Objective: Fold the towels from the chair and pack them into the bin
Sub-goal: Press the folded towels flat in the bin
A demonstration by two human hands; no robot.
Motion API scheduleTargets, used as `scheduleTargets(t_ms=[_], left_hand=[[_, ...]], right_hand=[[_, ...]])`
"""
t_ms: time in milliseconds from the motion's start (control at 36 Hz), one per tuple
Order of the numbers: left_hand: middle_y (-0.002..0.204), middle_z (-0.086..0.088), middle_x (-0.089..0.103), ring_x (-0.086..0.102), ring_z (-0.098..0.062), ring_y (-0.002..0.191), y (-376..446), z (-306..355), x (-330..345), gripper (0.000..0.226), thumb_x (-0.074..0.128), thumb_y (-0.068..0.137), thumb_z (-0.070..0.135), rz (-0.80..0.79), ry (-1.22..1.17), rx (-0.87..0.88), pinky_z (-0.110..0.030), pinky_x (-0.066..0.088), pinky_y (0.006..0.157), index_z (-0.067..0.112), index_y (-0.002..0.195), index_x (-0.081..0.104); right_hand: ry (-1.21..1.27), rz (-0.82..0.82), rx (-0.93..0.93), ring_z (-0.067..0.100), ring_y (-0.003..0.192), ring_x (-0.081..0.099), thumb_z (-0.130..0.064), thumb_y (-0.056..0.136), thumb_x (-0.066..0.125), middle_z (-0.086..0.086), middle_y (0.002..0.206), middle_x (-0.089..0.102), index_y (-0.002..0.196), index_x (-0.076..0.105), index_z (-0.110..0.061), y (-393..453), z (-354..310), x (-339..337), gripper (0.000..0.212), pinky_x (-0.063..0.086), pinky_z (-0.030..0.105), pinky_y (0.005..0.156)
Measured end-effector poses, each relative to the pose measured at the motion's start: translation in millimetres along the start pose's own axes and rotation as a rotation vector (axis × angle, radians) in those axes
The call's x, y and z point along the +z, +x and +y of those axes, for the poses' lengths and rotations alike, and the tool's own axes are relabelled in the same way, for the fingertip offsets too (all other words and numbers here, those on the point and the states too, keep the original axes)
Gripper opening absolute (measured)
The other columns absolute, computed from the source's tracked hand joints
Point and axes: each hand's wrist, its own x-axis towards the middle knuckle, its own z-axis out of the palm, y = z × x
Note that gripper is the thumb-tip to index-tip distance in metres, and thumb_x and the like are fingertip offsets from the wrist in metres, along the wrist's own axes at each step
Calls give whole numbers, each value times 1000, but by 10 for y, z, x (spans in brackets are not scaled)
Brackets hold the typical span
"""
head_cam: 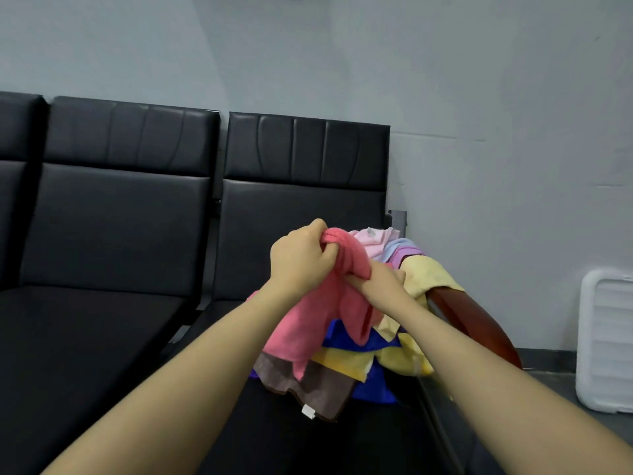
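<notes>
Left hand (301,257) fisted around bunched top of coral-pink towel (308,323), lifted above towel pile (346,368) on black chair (294,207). Right hand (383,279) partly hidden; grip cannot be told. White bin (604,341) right of chair

My right grip (383,279) is mostly covered by the pink towel (308,323); its fingers cannot be assessed. The white bin (606,341) is cut off at the right edge. Lower towels in the pile (359,365) are obscured by my forearms.

towel in hands (301,323): pink | pile (394,358): yellow, blue, brown, lilac | chairs (113,228): black | bin (604,341): white
</notes>
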Motion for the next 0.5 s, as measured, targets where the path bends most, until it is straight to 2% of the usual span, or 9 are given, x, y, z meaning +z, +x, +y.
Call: scheduleTargets(t_ms=[56, 83, 139, 194, 250, 361, 417, 500], left_hand=[[83, -2, 59, 56, -28, 79, 10, -42, -3, 14, 46, 89, 25, -40, 18, -48, -31, 32, 61, 11, 87, 49], [84, -2, 56, 55, -28, 81, 8, -66, -15, 12, 46, 89, 23, -60, 19, -68, -32, 32, 62, 12, 85, 46], [91, -6, 54, 54, -30, 85, 6, -113, -30, 10, 45, 90, 20, -93, 0, -95, -33, 34, 64, 12, 84, 43], [97, -9, 52, 53, -31, 89, 3, -149, -39, 9, 45, 90, 18, -113, -30, -115, -34, 36, 66, 10, 87, 45], [101, -10, 51, 52, -31, 91, -11, -143, -64, 9, 45, 89, 14, -117, -73, -105, -36, 39, 70, 6, 91, 48], [101, -11, 52, 52, -30, 93, -51, -90, -163, 16, 40, 89, 4, -90, -226, -39, -41, 43, 81, 1, 96, 54], [102, -10, 55, 53, -27, 95, -79, -76, -223, 20, 39, 92, 4, -74, -274, -27, -39, 43, 84, 0, 98, 57], [95, -7, 54, 53, -25, 90, -174, -39, -298, 25, 39, 95, 18, -55, -278, -113, -35, 43, 81, 2, 89, 58]], right_hand=[[-88, 78, 19, 19, 82, 48, -44, 92, 51, -7, 77, 53, 65, 46, -32, -21, -16, -20, 30, 32, 35, 76], [-52, 109, 5, 20, 81, 49, -44, 93, 50, -5, 78, 54, 62, 45, -32, -34, -27, -36, 33, 31, 35, 73], [137, 147, -33, 25, 79, 54, -33, 93, 52, 2, 79, 57, 67, 51, -23, -60, -50, -73, 28, 38, 38, 71], [313, 176, -35, 21, 70, 49, -18, 92, 54, 3, 70, 53, 69, 48, -10, -66, -80, -115, 25, 40, 36, 66], [395, 231, -49, 12, 64, 40, -10, 90, 54, -3, 65, 45, 66, 39, -16, -85, -145, -194, 29, 35, 33, 62], [443, 271, -113, 8, 72, 51, -8, 91, 52, -3, 81, 58, 90, 50, -19, -165, -274, -351, 11, 42, 24, 66], [420, 252, -162, 5, 78, 53, -4, 91, 49, -7, 85, 59, 97, 55, -21, -222, -287, -401, 19, 42, 19, 71], [345, 184, -203, 9, 88, 58, -5, 91, 47, -7, 92, 63, 99, 60, -25, -352, -295, -420, 26, 46, 25, 80]])
